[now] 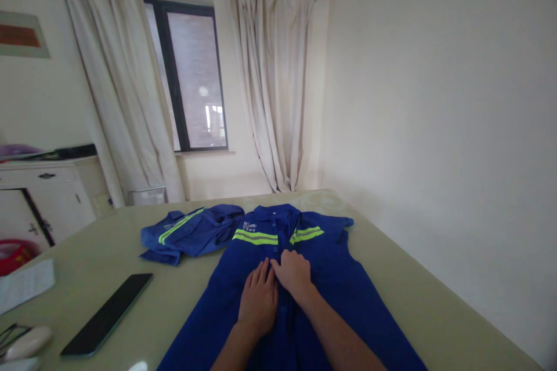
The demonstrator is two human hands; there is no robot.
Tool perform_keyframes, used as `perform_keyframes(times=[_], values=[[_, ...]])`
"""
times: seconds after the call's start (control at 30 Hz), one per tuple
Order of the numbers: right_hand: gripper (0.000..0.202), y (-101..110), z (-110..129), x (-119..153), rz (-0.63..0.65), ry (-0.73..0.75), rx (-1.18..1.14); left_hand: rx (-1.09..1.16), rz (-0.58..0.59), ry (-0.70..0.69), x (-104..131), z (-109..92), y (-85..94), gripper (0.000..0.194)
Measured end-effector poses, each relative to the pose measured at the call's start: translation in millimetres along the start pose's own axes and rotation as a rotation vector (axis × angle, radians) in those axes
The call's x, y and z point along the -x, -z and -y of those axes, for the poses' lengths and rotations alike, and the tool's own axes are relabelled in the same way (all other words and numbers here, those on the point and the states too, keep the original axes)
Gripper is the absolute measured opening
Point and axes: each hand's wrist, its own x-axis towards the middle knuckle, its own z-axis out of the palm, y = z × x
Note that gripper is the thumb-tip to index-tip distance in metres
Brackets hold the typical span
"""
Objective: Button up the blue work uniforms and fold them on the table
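Observation:
A blue work shirt [339, 278] with yellow-green reflective strips lies front up on the table, its collar at the far end and its lower part running out of view toward me. My left hand [260, 295] rests flat on the shirt front, left of the button placket, fingers stretched forward. Right beside it, my right hand [293, 272] has its fingers curled down at the placket, thumb toward the left fingertips. Whatever those curled fingers pinch is hidden beneath them. Buttons show on the placket above the hands.
Another blue garment [191, 232] with a reflective strip lies crumpled at the back left of the table [117, 243]. Nearer on the left are a dark flat slab [108, 313], a white paper [28, 284] and a white mouse-like object [29, 342]. A wall [435, 127] borders the right side.

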Motion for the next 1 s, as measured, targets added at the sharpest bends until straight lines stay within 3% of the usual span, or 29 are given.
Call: perform_keyframes(times=[0.1,0.17,0.37,0.5,0.67,0.87,1.0], values=[[0.026,0.7,-0.1,2.1,-0.046,-0.001,0.028,0.018,-0.022,0.027,22.8,-6.0,5.8,0.054],[0.023,-2.3,-4.1,3.2,-0.064,-0.022,-0.015,0.018,-0.005,0.053,23.8,-10.9,15.7,0.054],[0.01,-11.0,-23.3,6.0,-0.119,-0.023,-0.355,0.017,0.098,0.17,-31.6,-18.6,44.3,0.031],[0.007,-13.7,-29.7,5.1,-0.204,0.018,-0.482,0.078,0.066,0.173,-57.6,-5.3,31.3,0.027],[0.016,-16.7,-23.5,3.9,-0.284,0.0,-0.516,0.274,0.002,0.146,-56.3,12.1,9.8,0.015],[0.042,-17.0,-16.4,3.9,-0.247,-0.038,-0.465,0.538,-0.093,0.114,-53.5,15.8,9.9,0.015],[0.034,-18.6,-22.1,1.2,-0.217,0.024,-0.609,0.616,-0.132,0.09,-56.6,16.0,9.0,0.014]])
